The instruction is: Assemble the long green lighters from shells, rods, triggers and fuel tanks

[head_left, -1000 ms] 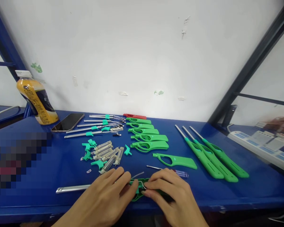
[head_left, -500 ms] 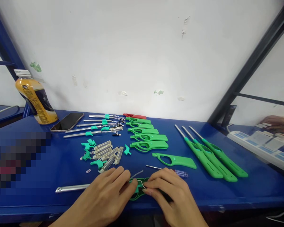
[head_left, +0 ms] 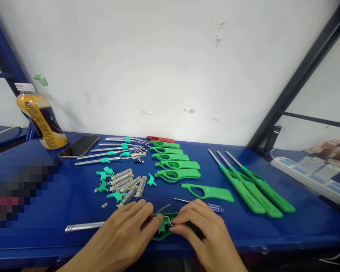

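Close to the table's front edge lies an opened green gas lighter (head_left: 160, 237), its long metal tube (head_left: 85, 226) pointing left. My left hand (head_left: 127, 230) is closed over the tube end and steadies the casing, thumb at the teal trigger (head_left: 162, 226). Fingertips of my right hand (head_left: 206, 230) are pinched at a thin white wire (head_left: 169, 219) inside the casing. That hand covers the handle end. A clear thin tube (head_left: 162, 208) sticks up behind the casing. Just beyond my right hand is a screwdriver (head_left: 215, 207), partly hidden.
Behind are clear fuel tanks (head_left: 127, 196), loose teal triggers (head_left: 116, 195), metal tubes with wires (head_left: 95, 161) and green half shells (head_left: 212, 192). Assembled green lighters (head_left: 245, 192) lie right, near a white power strip (head_left: 308, 177). A phone (head_left: 81, 146) and drink bottle (head_left: 42, 117) stand left.
The view has shifted very slightly. Both hands stay at the opened lighter, the right fingertips still at the white wire, with only tiny finger movement.
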Action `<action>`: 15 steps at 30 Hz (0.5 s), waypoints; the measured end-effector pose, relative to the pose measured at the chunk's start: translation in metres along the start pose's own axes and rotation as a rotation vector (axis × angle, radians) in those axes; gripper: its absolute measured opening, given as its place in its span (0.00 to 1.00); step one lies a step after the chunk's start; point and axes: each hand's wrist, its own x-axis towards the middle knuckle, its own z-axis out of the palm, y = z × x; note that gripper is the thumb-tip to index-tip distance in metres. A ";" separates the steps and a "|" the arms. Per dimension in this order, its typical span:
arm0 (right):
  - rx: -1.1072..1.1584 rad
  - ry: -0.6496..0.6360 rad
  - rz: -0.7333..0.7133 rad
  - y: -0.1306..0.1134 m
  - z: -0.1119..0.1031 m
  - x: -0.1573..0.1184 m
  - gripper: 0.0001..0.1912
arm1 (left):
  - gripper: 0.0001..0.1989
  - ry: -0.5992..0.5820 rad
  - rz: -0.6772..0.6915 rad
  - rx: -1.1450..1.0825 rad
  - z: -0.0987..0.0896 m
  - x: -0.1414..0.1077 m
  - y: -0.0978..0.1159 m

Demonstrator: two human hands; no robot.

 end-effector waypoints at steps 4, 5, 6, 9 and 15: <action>-0.014 0.027 0.024 0.000 0.001 0.001 0.10 | 0.23 -0.021 -0.001 0.001 -0.002 0.000 0.000; -0.022 0.034 0.023 0.000 0.001 0.001 0.10 | 0.23 -0.033 0.002 0.000 -0.002 0.000 0.000; -0.028 0.037 0.016 0.000 0.002 0.001 0.10 | 0.22 -0.043 0.005 -0.001 -0.002 0.000 0.000; -0.036 0.040 -0.005 0.002 0.005 0.000 0.10 | 0.23 -0.034 0.009 -0.005 -0.002 0.000 0.001; -0.038 -0.002 0.049 0.006 0.006 -0.004 0.10 | 0.21 -0.061 -0.003 -0.038 -0.004 -0.002 0.000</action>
